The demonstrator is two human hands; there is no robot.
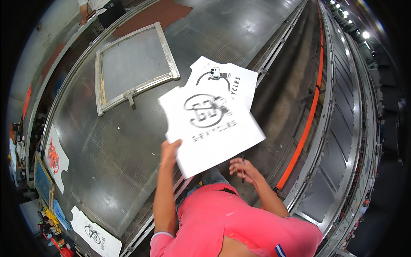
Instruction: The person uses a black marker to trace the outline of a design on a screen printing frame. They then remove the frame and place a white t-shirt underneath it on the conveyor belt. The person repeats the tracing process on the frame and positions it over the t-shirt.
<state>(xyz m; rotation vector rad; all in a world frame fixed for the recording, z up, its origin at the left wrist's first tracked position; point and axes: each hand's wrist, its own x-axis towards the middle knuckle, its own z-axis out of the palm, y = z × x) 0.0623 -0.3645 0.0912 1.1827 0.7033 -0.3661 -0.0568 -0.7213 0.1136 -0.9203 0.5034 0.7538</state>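
My left hand [170, 152] grips the lower left edge of a white garment panel [214, 150] with a blurred black logo, lifted over the metal table. Behind it, partly covered, a second white panel [245, 77] with a black cartoon and ring print lies near the table's edge. My right hand [244, 170] is just below the lifted panel, closed on a thin, dark pen-like stick [243, 162]. A screen frame [171, 64] lies flat on the table to the upper left of both panels.
The long metal table [111, 162] carries printed panels [58, 167] at left and lower left [107, 244]. Frames and coloured clutter crowd the far left. A co-worker's arm [83, 13] shows at upper left. An orange strip [305, 141] and metal rails run along my right.
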